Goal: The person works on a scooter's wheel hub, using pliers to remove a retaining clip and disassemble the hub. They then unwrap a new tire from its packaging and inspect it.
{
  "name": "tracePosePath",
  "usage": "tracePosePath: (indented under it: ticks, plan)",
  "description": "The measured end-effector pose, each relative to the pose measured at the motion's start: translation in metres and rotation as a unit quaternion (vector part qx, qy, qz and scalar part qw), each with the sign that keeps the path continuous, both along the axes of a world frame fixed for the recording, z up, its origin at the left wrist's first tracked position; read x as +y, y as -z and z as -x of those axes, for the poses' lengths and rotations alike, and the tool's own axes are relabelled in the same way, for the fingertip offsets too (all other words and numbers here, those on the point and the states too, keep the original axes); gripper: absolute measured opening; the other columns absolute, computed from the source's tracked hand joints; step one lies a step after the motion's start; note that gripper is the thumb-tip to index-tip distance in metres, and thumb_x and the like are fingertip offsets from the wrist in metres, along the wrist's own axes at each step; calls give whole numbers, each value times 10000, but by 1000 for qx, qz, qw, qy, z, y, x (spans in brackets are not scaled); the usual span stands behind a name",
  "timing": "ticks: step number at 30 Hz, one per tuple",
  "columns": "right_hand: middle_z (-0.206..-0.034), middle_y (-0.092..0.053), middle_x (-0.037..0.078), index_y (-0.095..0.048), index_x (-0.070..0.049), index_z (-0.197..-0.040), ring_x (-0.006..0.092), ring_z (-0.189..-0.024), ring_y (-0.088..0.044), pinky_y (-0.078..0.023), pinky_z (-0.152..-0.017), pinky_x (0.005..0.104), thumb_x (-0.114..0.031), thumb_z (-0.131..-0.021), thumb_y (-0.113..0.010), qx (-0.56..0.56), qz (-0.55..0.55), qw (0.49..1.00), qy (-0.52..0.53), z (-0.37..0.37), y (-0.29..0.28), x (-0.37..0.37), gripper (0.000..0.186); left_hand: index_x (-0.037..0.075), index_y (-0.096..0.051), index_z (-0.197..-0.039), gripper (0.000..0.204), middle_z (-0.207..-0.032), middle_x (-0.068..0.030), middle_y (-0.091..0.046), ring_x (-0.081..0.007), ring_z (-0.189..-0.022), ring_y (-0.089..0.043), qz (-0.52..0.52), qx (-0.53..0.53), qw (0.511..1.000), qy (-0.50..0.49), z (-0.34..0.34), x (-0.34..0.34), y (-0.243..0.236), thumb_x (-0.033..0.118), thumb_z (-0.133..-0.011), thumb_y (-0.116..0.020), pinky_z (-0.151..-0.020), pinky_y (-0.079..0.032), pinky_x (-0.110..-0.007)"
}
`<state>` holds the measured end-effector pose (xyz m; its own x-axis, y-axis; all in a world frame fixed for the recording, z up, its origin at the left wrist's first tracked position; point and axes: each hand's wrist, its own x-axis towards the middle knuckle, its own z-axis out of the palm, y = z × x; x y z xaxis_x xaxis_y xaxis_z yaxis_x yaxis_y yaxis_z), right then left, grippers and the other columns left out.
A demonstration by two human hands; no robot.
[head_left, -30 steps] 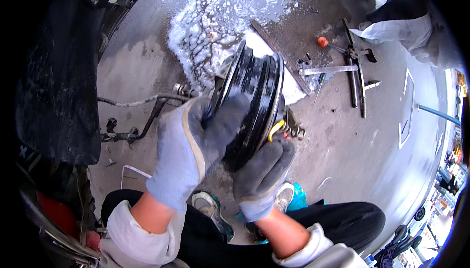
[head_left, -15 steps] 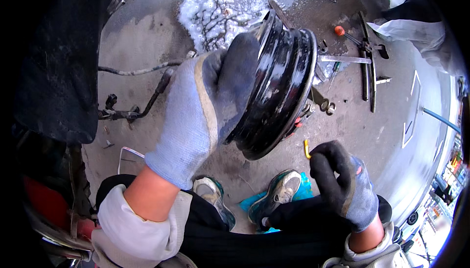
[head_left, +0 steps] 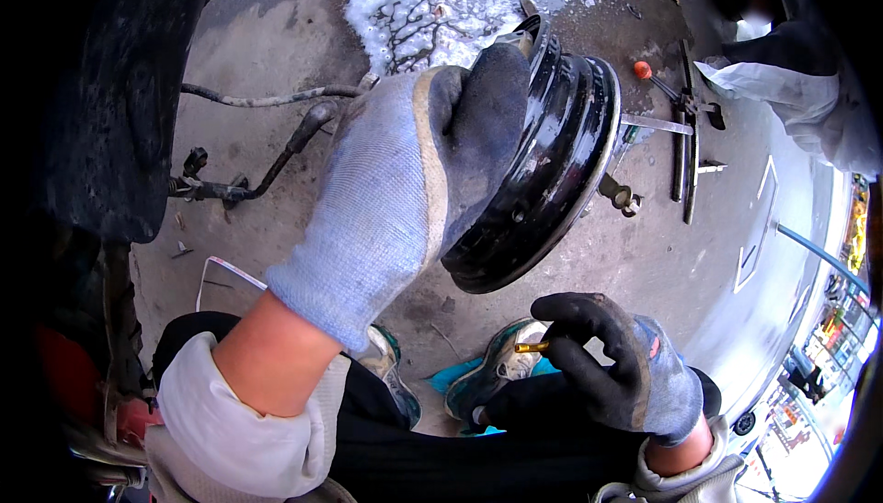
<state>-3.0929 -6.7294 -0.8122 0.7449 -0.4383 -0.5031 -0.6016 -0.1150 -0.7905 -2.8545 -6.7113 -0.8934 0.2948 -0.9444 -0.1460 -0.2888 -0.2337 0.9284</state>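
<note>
My left hand (head_left: 405, 158), in a blue knitted glove with a dark palm, is closed on the left side of a black steel wheel rim (head_left: 561, 167). The rim stands tilted on its edge, its bare metal lip facing right. Lower right of it, my right hand (head_left: 612, 365) wears the same kind of glove and pinches a slim brass-yellow stem (head_left: 531, 348) between thumb and fingers. The stem's exact kind does not show, as the glove covers one end. It points left, above my right shoe (head_left: 515, 356), apart from the rim.
White foam (head_left: 414, 16) lies on the wet floor beyond the rim. To the right are long metal bars (head_left: 687, 163) and an orange-handled tool (head_left: 643, 70). A dark hose (head_left: 267, 98) and a jointed metal rod (head_left: 267, 172) lie at left. Pale clothing of another person (head_left: 782, 89) shows upper right.
My right hand has come left and turned, bringing the yellow stem away from the floor side toward my shoe. The rim and my left hand appear shifted slightly right in view.
</note>
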Motion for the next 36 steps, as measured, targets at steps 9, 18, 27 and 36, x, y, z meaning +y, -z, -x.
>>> tracePosePath:
  ticks: [9,18,27,36]
  plan:
    - [-1101,-627,151,-643,2,-1044,321,-913,-668,-564,-718,381,-57,-781,-682,-80,60,990,-95,-1,0,-9,272,-17,-547,-1300,427,-1184,-120,-636,-176,-1040,-647,-96,115,986,67,-10,2,-28,144,-922,-663,-931,-535,-294]
    - [-993,-628,169,-643,-2,-1080,339,-856,-639,-541,-735,395,-112,-838,-647,-86,85,989,-88,2,5,-4,265,24,-614,-1256,340,-1163,-99,-663,-174,-1070,-644,-49,66,993,88,-10,-5,-34,77,-922,-639,-953,-508,-296]
    - [-927,-620,148,-641,-2,-1086,317,-833,-619,-526,-681,399,-123,-827,-670,-65,47,994,-75,3,7,-4,288,30,-651,-1201,279,-1112,-94,-672,-179,-1036,-649,29,94,993,63,-9,-1,-17,104,-932,-638,-928,-513,-300]
    - [-946,-663,151,-619,0,-1119,279,-760,-659,-542,-660,369,-61,-802,-676,-18,-29,999,-40,-8,-5,-12,328,31,-659,-1141,272,-994,-57,-677,-119,-892,-633,43,38,998,38,-6,0,-13,231,-957,-654,-792,-522,-262]
